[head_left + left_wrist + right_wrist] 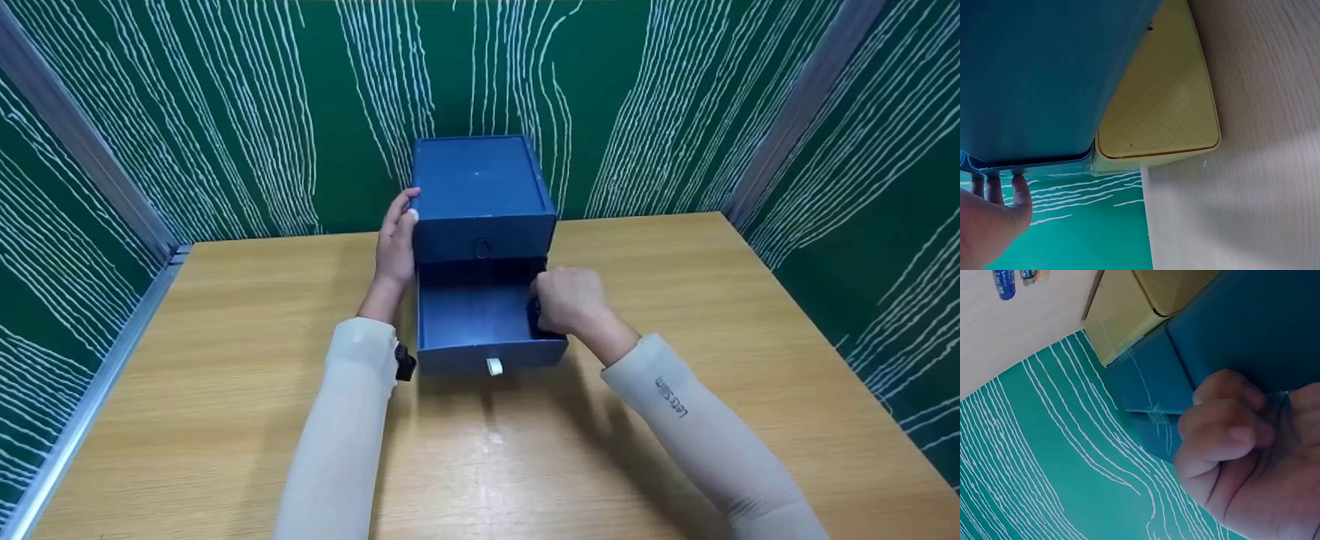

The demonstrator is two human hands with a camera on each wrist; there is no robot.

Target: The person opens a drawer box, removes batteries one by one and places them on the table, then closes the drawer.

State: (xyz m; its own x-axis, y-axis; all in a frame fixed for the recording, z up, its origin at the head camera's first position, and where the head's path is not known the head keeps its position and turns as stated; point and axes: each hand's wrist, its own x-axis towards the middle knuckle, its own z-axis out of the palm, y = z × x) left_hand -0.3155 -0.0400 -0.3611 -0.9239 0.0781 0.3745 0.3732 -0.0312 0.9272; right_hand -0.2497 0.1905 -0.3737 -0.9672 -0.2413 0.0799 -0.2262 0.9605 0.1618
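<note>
In the head view, a blue two-drawer box [480,176] has its lower drawer [469,313] pulled out, with a white tab on the front. The upper drawer, with a dark ring pull, is closed. My left hand [396,244] rests against the box's left side, its fingertips touching the back edge in the left wrist view. Over the right wall of the lower drawer, my right hand [571,300] curls around a small dark thing [534,315], whose kind I cannot make out. Curled fingers [1213,433] fill the right wrist view; the thumb is hidden there.
Beneath the blue box in the left wrist view sits a yellow quilted-pattern box [1162,101]. A blue tube [1004,284] and small bottles [1028,277] stand on the tabletop at the corner of the right wrist view. Green walls with white lines [382,75] surround the wooden table [247,360].
</note>
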